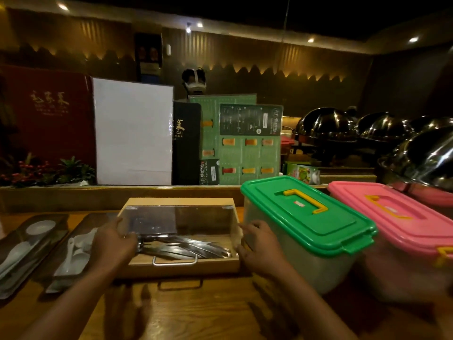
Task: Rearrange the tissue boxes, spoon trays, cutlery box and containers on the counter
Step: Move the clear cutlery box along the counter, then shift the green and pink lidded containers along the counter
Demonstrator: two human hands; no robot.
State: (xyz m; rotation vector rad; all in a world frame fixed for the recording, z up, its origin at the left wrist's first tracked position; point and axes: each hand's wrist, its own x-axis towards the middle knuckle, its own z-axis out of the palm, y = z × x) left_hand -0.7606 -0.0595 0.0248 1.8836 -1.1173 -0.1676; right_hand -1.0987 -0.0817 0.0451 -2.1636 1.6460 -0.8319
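A wooden cutlery box (179, 239) sits in the middle of the wooden counter (196, 312), with its long side running left to right, from 9 o'clock to 3 o'clock. Its clear lid is shut, and its metal handle (174, 262) faces the person at 6 o'clock. Shiny knives (186, 249) lie inside, pointing mostly sideways.

The left hand (114, 242) holds the box's left end. The right hand (261, 249) holds its right end. Both hands are wrapped on the box.

At 9 o'clock, two dark spoon trays (36, 249) lie slanted, with white spoons (73, 251) in them. At 3 o'clock, just beside the box, stands a container with a green lid (306, 214). Next to it is a container with a pink lid (397, 217).
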